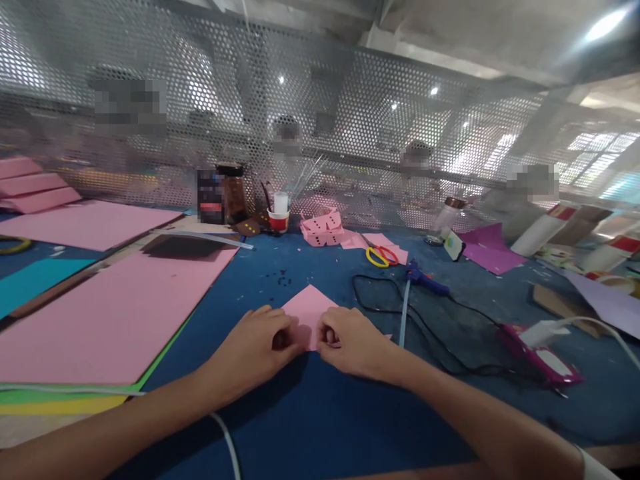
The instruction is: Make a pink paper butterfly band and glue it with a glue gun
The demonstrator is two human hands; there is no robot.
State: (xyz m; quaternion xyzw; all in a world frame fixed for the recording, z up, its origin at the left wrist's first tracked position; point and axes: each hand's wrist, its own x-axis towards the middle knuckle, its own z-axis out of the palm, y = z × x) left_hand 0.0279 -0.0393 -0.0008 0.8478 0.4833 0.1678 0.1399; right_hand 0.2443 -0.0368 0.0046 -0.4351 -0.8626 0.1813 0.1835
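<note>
A small piece of pink paper (311, 307) lies on the blue tabletop with one corner pointing away from me; its near edge runs between my hands. My left hand (260, 340) has its fingers curled onto the paper's left side, thumb and fingertips pressed together. On the right side, my right hand (353, 339) pinches the paper with bent fingers. Both hands hide much of its sides, so I cannot tell whether it is folded there.
Large pink sheets (100, 320) cover the left side. Behind are a pink paper basket (321, 228), scissors (383, 256) and a red-white cup (278, 220). To the right lie a blue glue gun (425, 279), its black cord, and a magenta power strip (543, 360). A perforated metal screen (340, 100) stands behind.
</note>
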